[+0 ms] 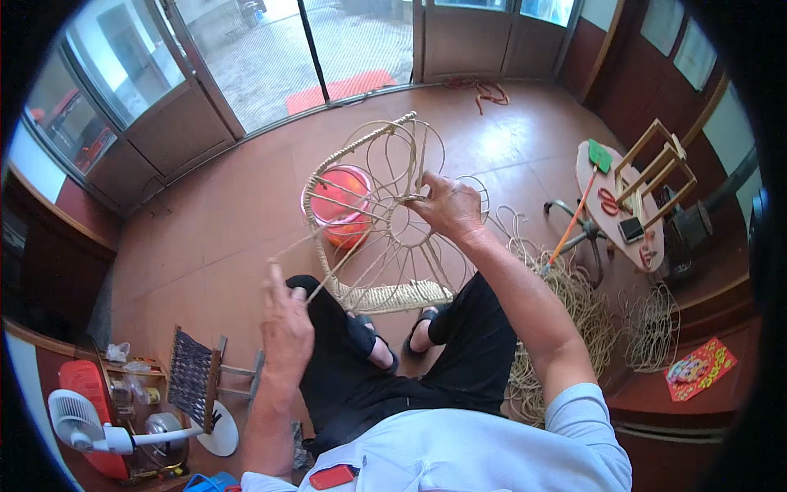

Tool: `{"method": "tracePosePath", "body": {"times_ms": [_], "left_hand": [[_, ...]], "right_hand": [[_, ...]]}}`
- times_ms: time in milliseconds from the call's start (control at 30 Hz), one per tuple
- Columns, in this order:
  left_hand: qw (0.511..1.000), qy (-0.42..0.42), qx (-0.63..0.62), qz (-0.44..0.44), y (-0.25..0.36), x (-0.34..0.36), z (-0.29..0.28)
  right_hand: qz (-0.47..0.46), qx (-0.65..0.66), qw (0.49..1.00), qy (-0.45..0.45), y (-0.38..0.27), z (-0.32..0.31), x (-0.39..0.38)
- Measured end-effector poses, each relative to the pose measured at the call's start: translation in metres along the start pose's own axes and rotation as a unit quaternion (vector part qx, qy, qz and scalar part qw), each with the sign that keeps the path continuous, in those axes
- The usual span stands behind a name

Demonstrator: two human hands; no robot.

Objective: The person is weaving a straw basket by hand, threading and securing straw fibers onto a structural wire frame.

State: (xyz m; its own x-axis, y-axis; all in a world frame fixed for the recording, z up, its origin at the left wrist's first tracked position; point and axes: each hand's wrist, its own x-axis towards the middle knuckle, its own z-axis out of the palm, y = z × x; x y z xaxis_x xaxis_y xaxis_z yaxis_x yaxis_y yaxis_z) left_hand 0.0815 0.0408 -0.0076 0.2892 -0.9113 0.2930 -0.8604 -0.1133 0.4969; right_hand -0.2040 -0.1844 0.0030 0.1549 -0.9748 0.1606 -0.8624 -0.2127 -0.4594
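A round openwork frame (pixel 399 286) of straw-coloured cord and thin loops stands tilted between my knees. Its outer rim is wrapped in cord, with a broad woven band at the near side. My right hand (pixel 449 207) is closed at the frame's middle, pinching the spokes near the small centre ring. To the left, my left hand (pixel 287 328) is raised beside the frame, slightly blurred. A thin cord (pixel 297 244) runs taut from the frame to its fingers, which are closed on it.
Behind the frame stands a pink-red bucket (pixel 359 176). A heap of straw-coloured cord (pixel 566 320) lies by my right leg. At right, a small table (pixel 611 197) carries red scissors, a green swatter and a wooden stool frame. A white fan (pixel 78 418) and woven stool (pixel 194 373) stand at left.
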Motion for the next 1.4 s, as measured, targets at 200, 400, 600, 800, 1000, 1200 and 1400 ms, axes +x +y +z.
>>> {"method": "tracePosePath", "body": {"times_ms": [200, 400, 600, 800, 1000, 1200, 1400], "left_hand": [[0.881, 0.204, -0.352, -0.241, -0.070, 0.038, -0.025], [0.720, 0.186, -0.581, -0.332, -0.243, 0.005, -0.044], [0.741, 0.287, -0.483, -0.369, -0.394, -0.070, -0.090], [0.762, 0.281, -0.363, -0.457, -0.452, -0.139, -0.176], [0.911, 0.052, -0.262, -0.314, -0.330, -0.085, -0.114], [0.941, -0.057, -0.312, -0.116, -0.032, -0.024, 0.003], [0.991, -0.028, -0.125, 0.035, -0.029, 0.019, 0.033]], "right_hand": [[0.088, 0.031, 0.995, -0.044, 0.025, 0.031, -0.044], [0.083, -0.021, 0.996, -0.005, 0.007, 0.033, -0.074], [0.060, -0.056, 0.994, 0.074, 0.013, 0.054, -0.088], [0.120, -0.040, 0.990, 0.056, 0.005, 0.040, -0.081], [0.132, 0.019, 0.984, 0.115, 0.004, 0.041, -0.075], [0.101, 0.096, 0.977, 0.159, -0.019, 0.049, -0.094], [0.129, 0.142, 0.972, 0.135, -0.031, 0.036, -0.114]]}}
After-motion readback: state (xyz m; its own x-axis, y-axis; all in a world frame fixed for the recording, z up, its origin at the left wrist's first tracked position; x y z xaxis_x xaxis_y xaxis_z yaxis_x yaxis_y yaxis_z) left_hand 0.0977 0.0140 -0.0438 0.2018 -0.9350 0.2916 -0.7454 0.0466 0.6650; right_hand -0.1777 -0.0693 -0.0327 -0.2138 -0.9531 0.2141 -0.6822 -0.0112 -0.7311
